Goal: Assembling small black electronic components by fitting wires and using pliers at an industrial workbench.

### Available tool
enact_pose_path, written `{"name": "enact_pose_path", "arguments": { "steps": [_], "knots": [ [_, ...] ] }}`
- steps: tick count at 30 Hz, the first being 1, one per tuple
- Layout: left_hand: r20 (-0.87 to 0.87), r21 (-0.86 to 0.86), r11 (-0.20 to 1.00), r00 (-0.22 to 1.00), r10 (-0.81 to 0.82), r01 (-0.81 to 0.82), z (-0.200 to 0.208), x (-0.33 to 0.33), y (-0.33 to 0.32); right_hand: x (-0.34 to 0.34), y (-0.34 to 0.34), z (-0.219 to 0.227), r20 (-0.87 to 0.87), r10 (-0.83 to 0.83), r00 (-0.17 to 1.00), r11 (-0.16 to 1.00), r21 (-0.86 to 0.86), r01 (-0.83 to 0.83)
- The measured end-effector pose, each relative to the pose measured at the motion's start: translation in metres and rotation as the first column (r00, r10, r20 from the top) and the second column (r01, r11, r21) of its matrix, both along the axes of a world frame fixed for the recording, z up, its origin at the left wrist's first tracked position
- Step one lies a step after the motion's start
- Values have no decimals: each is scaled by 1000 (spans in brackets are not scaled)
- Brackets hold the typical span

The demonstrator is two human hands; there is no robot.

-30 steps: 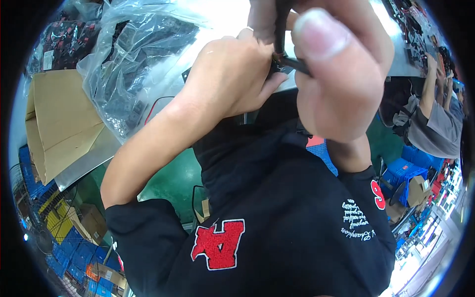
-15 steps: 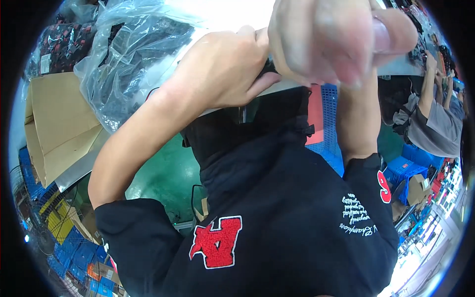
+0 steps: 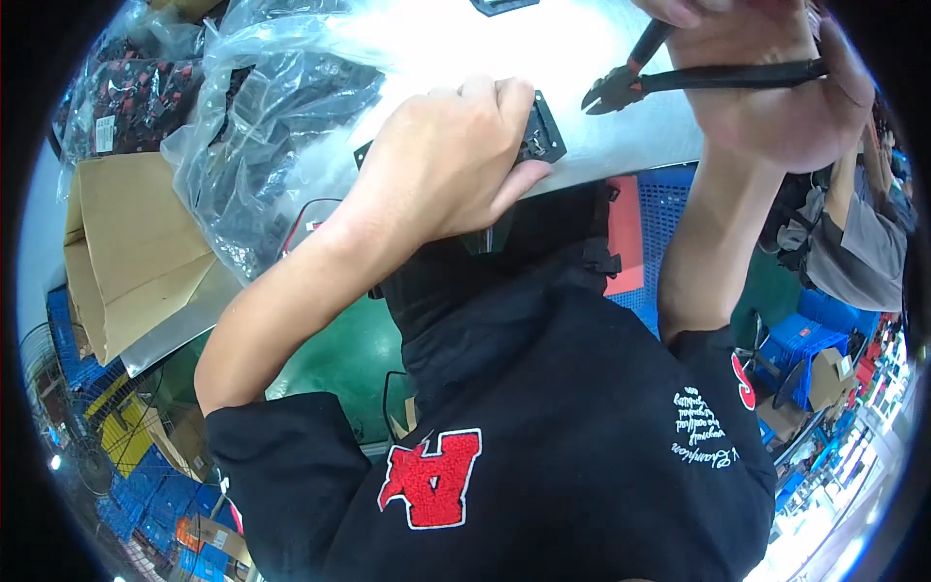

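My left hand [image 3: 448,150] is closed over a black rectangular plastic part [image 3: 545,131], holding it against the bright metal worktop [image 3: 640,145]. Most of this part lies hidden under the palm and fingers; its right end shows small fittings inside. Up on the right, my right hand [image 3: 747,126] grips diagonal cutting pliers [image 3: 615,90] with dark handles. Their jaws point left, slightly parted, and stand apart from the black part. Beside my left wrist runs a thin red wire [image 3: 294,226].
Clear plastic bags [image 3: 242,155] cover the worktop's left side, next to an open cardboard box [image 3: 136,252]. Another black part [image 3: 504,5] lies at the far edge of view. Blue crates [image 3: 800,339] and a person in grey [image 3: 849,257] are off to the right.
My right hand has drawn away from my left hand, up and to the right, bringing the pliers into plain view. My left hand stays nearly in place, and the black part shows more.
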State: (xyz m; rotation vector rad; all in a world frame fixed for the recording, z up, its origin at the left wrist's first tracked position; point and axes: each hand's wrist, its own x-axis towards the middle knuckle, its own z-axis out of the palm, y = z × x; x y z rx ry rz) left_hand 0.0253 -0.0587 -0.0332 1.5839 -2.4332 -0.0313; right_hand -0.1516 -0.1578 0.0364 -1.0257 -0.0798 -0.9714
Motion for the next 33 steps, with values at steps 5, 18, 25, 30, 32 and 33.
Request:
{"name": "enact_pose_path", "arguments": {
  "steps": [5, 18, 25, 30, 32, 33],
  "knots": [
    [50, 18, 999, 998, 48, -49, 0, 0, 3, 24, 13, -4, 213, -10, 977, 853, 511, -103],
    [50, 46, 997, 997, 67, -69, 3, -4, 4, 44, -22, -42, 382, 306, 872, 929, 79, -361],
    [30, 39, 997, 998, 58, -59, 2, -3, 4, 49, -12, -37, 423, 316, 849, 948, -175, -265],
    [14, 66, 996, 998, 62, -62, 0, -2, 3, 16, 48, -22, -320, -438, 840, 899, -139, 415],
    [14, 53, 997, 998, 55, -56, 1, -3, 4, -5, 33, -39, -96, -216, 972, 949, -253, 186],
    [15, 46, 998, 999, 51, -52, 1, -4, 5, -8, 20, -43, 28, -53, 998, 925, -375, 60]
  ]
}}
